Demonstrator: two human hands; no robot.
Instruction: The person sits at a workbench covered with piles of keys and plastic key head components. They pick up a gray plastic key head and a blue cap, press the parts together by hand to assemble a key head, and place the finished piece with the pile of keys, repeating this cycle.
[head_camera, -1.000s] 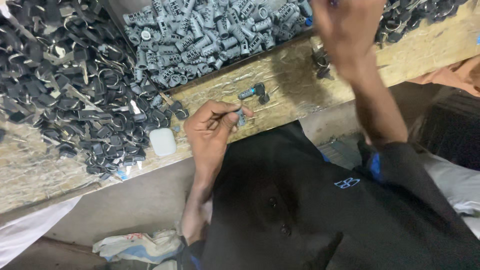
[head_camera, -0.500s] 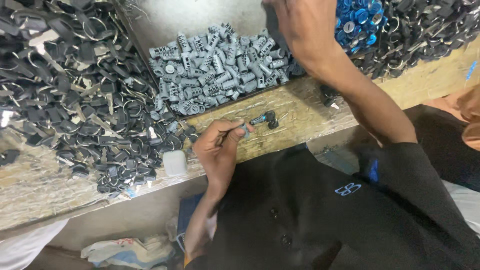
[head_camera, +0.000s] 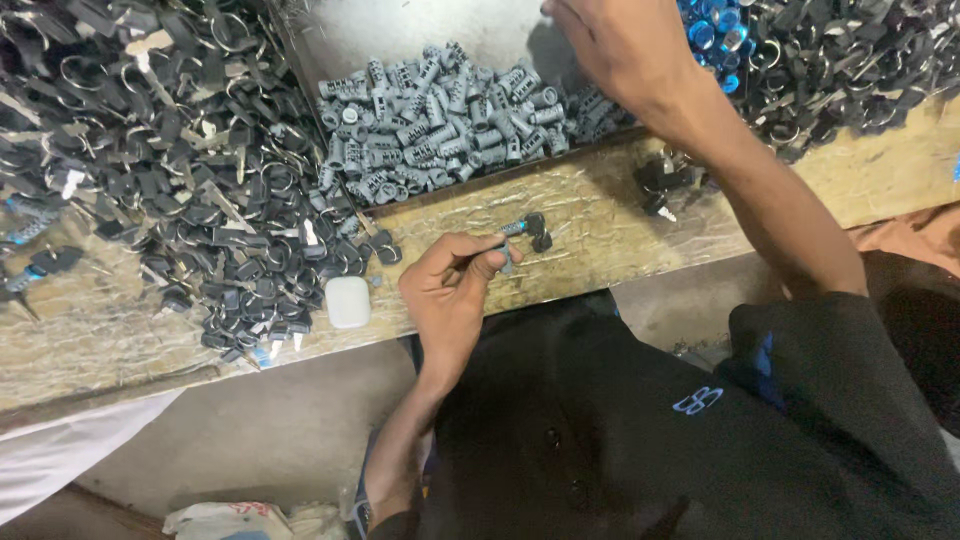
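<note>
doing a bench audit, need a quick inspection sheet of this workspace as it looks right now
surface: worn wooden bench top, scuffed, with a pale floor below its front edge.
job's things: small grey-and-blue part pinched in the left hand; grey ribbed plastic pieces heaped in a tray; the right hand reaches over that heap, and its fingers are cut off by the frame edge.
clutter: large pile of black parts and rings on the left, more black parts top right, shiny blue caps, small white case.
grippers: left hand shut on the part; right hand's grip cannot be told.
cables: nothing seen.
surroundings: white cloth, orange cloth.
</note>
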